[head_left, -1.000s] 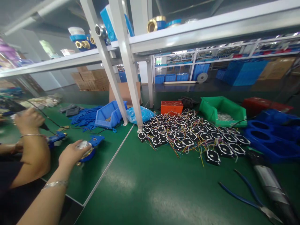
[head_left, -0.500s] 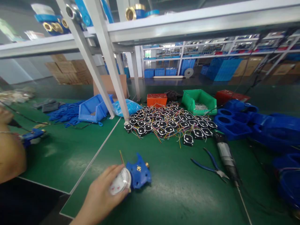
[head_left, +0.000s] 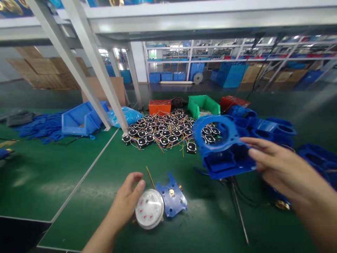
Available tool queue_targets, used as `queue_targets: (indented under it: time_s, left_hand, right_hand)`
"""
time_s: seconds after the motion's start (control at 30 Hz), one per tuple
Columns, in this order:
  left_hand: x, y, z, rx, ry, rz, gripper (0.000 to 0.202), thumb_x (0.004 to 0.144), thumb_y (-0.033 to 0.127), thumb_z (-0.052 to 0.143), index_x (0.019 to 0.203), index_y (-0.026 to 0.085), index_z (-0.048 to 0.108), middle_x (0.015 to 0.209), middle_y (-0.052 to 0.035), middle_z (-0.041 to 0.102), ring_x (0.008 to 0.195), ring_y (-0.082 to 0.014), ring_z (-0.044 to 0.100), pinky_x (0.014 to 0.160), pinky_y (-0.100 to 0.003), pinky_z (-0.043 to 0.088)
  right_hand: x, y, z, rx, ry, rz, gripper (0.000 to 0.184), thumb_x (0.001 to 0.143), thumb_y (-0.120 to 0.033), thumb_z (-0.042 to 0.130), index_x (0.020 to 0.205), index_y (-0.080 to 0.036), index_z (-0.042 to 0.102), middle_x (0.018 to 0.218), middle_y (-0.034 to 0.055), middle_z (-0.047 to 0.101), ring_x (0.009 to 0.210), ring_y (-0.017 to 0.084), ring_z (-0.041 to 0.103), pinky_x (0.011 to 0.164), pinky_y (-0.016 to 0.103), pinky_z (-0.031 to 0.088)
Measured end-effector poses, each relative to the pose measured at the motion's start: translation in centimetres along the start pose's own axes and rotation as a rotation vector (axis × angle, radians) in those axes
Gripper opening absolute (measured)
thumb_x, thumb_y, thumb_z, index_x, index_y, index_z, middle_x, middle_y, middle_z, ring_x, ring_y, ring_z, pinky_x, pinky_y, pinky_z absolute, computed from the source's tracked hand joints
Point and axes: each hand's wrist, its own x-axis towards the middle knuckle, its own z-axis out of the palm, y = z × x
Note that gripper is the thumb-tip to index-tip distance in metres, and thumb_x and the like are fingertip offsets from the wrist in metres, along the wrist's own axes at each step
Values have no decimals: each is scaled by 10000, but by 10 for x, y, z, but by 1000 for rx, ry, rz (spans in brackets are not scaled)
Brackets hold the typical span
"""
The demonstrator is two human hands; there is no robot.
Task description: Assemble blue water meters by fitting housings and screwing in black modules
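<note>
A blue plastic meter housing [head_left: 223, 154], with a round ring and a boxy compartment, hangs above the bench in my right hand [head_left: 273, 165], whose fingers grip its right edge. My left hand [head_left: 129, 196] is beside a water meter, fingers curved and apart, holding nothing. The meter's round white dial [head_left: 149, 209] with red marks faces up. Attached at its right is a blue plate [head_left: 172, 196] with a brass fitting, and thin yellow and red wires [head_left: 150, 177] stick up behind it. The housing hides most of the pliers and the electric screwdriver.
Many small black wired modules [head_left: 163, 131] lie heaped mid-bench. Behind them stand an orange box [head_left: 159, 106] and a green bin [head_left: 192, 107]. More blue housings [head_left: 263, 128] are piled right. A screwdriver shaft [head_left: 240, 214] points toward me. A blue bin [head_left: 76, 123] and shelf posts [head_left: 100, 63] stand left.
My right hand has come into view with a blue housing. My left hand has let go of the meter and opened beside it. The view has turned to the right.
</note>
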Motion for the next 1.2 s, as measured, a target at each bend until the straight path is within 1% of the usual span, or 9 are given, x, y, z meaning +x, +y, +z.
queue_targets:
  time_s: [0.07,0.13,0.23,0.4,0.53,0.73,0.9,1.03,1.2]
  left_hand:
    - [13,5,-1,-83,-110,-87,392,783,526,406,895,159,484,1030,-120,578,987,-237,518,830,-356,394]
    - [24,6,1,-208,-205,-166,351,779,497,445,831,152,484,959,-112,613,877,-215,563,738,-327,417]
    - [33,6,8,-345,-222,-230,272,761,418,515,763,154,448,929,-115,632,825,-194,576,675,-291,407]
    - [32,19,11,-374,-204,-77,192,779,338,498,747,161,433,916,-103,645,847,-167,562,767,-290,380]
    - [24,38,16,-255,-203,-21,118,746,262,511,746,174,432,732,-47,650,649,-136,548,624,-255,384]
    - [20,43,27,-229,-164,-20,39,699,190,521,726,166,508,666,-23,630,657,-156,581,596,-249,420]
    - [16,46,24,-334,-131,-30,59,640,213,592,638,154,589,594,8,618,563,-132,545,537,-227,432]
    - [11,54,21,-369,-173,16,43,588,185,629,559,155,635,567,11,626,548,-131,535,545,-228,451]
    - [13,51,22,-294,-185,59,57,634,181,611,618,173,664,637,4,651,608,-143,556,586,-235,463]
  right_hand:
    - [2,13,22,90,-134,113,634,462,-400,812,998,-165,569,903,74,545,588,119,491,455,191,377]
    - [6,30,43,167,-243,186,639,481,-397,805,1017,-160,549,959,78,535,661,146,516,505,208,416]
    - [11,50,61,226,-298,205,610,542,-405,787,1039,-157,533,971,74,535,738,154,519,567,213,441]
    - [17,67,66,301,-298,237,569,573,-424,775,1024,-159,552,959,70,550,779,164,521,615,217,441]
    - [25,73,68,394,-330,243,548,559,-421,780,987,-146,574,969,82,557,846,203,530,717,270,448]
    - [35,71,81,540,-477,282,390,629,-404,732,915,-181,589,904,50,583,816,208,556,759,340,455]
    - [35,66,99,503,-669,212,393,676,-424,696,922,-143,572,980,95,558,875,222,544,801,350,437]
    - [36,70,107,482,-641,238,398,689,-439,687,923,-135,582,919,92,575,800,186,560,743,288,459]
    - [36,78,107,472,-577,305,429,649,-462,707,923,-152,592,870,70,582,733,177,561,680,275,472]
